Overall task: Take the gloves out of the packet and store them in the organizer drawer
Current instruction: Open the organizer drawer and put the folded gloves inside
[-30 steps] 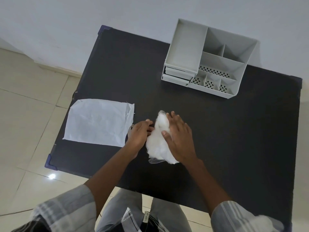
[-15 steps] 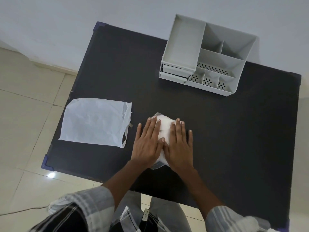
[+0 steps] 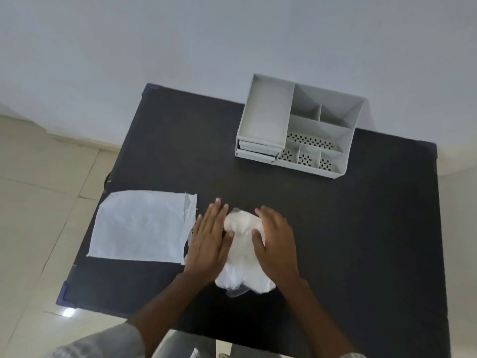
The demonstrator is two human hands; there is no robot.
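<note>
A soft white bundle of thin plastic gloves (image 3: 241,257) lies on the black table (image 3: 348,228) near its front edge. My left hand (image 3: 209,241) rests flat against the bundle's left side, fingers straight and together. My right hand (image 3: 277,244) presses on its right side, thumb on top. The flat white packet (image 3: 142,226) lies to the left, partly over the table's edge. The grey organizer (image 3: 299,125) stands at the back, with two shut drawers (image 3: 256,151) low on its left front.
The organizer has open compartments, some with perforated floors. Behind the table is a plain white wall. Beige floor tiles lie to the left, and the table's corners carry blue caps.
My hands have slid apart from the top of the bundle to its two sides, so more of the gloves shows between them. The view has tilted up.
</note>
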